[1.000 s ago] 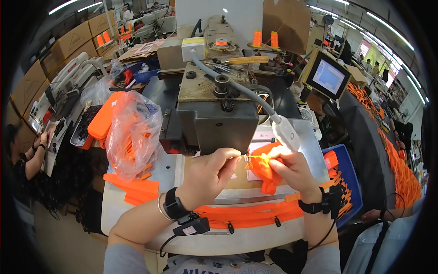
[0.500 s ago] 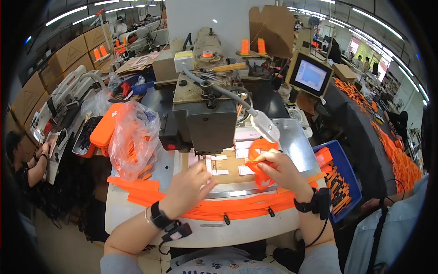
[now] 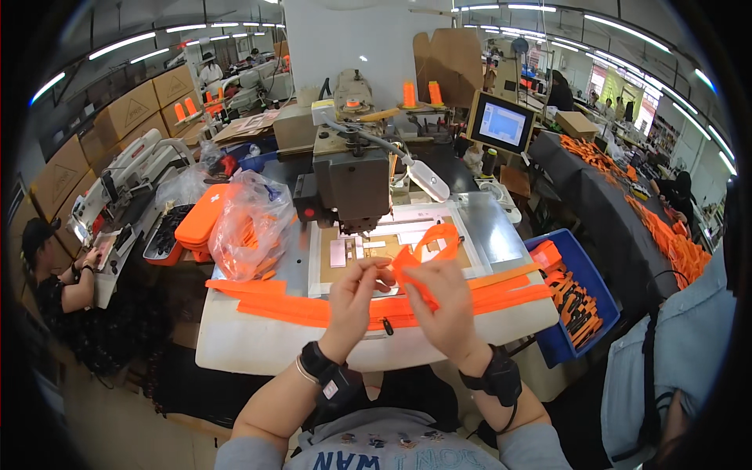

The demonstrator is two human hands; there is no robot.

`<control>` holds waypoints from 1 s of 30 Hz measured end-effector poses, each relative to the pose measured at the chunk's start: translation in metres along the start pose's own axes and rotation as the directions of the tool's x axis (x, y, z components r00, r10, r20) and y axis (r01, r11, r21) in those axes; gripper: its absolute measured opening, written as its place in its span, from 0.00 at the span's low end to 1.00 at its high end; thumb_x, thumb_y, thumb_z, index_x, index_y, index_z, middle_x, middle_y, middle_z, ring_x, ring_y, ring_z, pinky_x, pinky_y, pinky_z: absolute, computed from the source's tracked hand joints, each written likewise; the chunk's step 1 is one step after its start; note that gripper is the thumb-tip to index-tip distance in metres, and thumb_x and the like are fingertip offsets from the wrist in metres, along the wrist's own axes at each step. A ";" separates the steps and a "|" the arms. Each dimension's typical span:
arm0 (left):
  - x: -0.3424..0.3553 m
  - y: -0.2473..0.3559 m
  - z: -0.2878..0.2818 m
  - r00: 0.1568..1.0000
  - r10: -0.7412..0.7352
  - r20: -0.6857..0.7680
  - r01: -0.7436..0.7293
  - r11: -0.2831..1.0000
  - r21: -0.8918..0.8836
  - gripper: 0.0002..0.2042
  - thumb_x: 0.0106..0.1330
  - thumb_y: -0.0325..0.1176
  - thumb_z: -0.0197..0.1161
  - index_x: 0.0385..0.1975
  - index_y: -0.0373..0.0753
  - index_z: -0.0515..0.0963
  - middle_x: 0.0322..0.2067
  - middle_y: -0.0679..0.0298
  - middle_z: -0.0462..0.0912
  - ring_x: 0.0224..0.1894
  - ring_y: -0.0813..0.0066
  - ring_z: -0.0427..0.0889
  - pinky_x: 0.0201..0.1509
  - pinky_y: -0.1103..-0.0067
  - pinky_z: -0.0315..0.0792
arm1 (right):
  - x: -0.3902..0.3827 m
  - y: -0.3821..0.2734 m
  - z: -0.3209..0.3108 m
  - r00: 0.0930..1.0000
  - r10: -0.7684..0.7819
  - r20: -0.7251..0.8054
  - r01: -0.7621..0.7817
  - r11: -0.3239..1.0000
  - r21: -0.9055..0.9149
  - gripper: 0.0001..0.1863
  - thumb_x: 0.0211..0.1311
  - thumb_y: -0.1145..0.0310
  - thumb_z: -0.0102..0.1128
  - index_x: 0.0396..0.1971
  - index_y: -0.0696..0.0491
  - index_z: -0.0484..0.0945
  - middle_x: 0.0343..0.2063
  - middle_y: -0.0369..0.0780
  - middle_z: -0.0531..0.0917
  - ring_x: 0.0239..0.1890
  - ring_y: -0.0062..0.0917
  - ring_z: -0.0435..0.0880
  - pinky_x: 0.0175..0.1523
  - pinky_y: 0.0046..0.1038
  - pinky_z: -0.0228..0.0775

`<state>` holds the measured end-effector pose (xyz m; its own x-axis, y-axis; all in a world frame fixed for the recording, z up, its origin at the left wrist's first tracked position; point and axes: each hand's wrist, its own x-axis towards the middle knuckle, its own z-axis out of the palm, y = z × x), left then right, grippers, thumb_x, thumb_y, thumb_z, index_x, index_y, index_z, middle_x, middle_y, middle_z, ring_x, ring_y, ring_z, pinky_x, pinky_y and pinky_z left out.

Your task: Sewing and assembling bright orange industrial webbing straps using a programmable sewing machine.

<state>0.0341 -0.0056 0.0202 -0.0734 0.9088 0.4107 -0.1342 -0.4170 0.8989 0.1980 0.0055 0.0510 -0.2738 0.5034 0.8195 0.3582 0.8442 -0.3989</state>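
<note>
My right hand (image 3: 446, 301) is closed on a bunched, looped orange fabric piece (image 3: 435, 243), held above the front of the sewing table. My left hand (image 3: 352, 301) is at the fabric's left side, fingers curled; what its fingertips hold is too small to make out. Behind both hands lies a template board with pink pads (image 3: 338, 254), under the dark sewing machine head (image 3: 348, 184). Orange strips (image 3: 258, 305) with a black zipper pull (image 3: 388, 326) lie along the table's front.
A plastic bag of orange pieces (image 3: 251, 219) and orange cases (image 3: 202, 210) sit left. A blue bin (image 3: 591, 282) is at right, a screen (image 3: 501, 121) behind. A co-worker (image 3: 70, 294) sits far left; another person's denim-clad arm (image 3: 666, 376) is at lower right.
The orange piece has come toward me from the machine, raised off the template. My left hand, apart from it half a second ago, is now beside it. The view has pulled back.
</note>
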 end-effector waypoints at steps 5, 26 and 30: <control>0.013 -0.010 0.005 0.986 -0.037 0.163 0.030 0.999 0.044 0.11 0.68 0.23 0.48 0.47 0.31 0.73 0.42 0.61 0.78 0.47 0.75 0.77 0.49 0.80 0.73 | -0.002 0.029 0.009 0.968 0.197 0.155 -0.199 0.980 -0.008 0.22 0.52 0.69 0.65 0.48 0.56 0.73 0.40 0.44 0.74 0.42 0.38 0.75 0.47 0.34 0.69; -0.050 -0.013 -0.014 0.784 -0.072 0.616 -0.477 0.565 0.673 0.22 0.52 0.26 0.61 0.51 0.36 0.73 0.57 0.54 0.72 0.58 0.56 0.70 0.58 0.67 0.65 | -0.033 0.011 -0.050 0.623 0.236 0.745 0.000 0.953 -0.302 0.14 0.53 0.59 0.63 0.28 0.55 0.75 0.29 0.41 0.79 0.34 0.36 0.79 0.37 0.35 0.70; -0.024 -0.013 -0.006 0.845 0.104 0.524 -0.452 0.662 0.598 0.13 0.57 0.30 0.63 0.41 0.36 0.76 0.48 0.58 0.78 0.50 0.59 0.76 0.52 0.70 0.68 | -0.034 0.030 -0.063 0.723 0.278 0.633 -0.067 0.940 -0.336 0.17 0.55 0.56 0.62 0.32 0.55 0.77 0.32 0.43 0.81 0.36 0.37 0.80 0.41 0.34 0.72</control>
<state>0.0312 -0.0218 -0.0019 0.4424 0.7305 0.5203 0.5355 -0.6805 0.5001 0.2738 0.0022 0.0373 -0.6632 0.7149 0.2215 0.6546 0.6975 -0.2915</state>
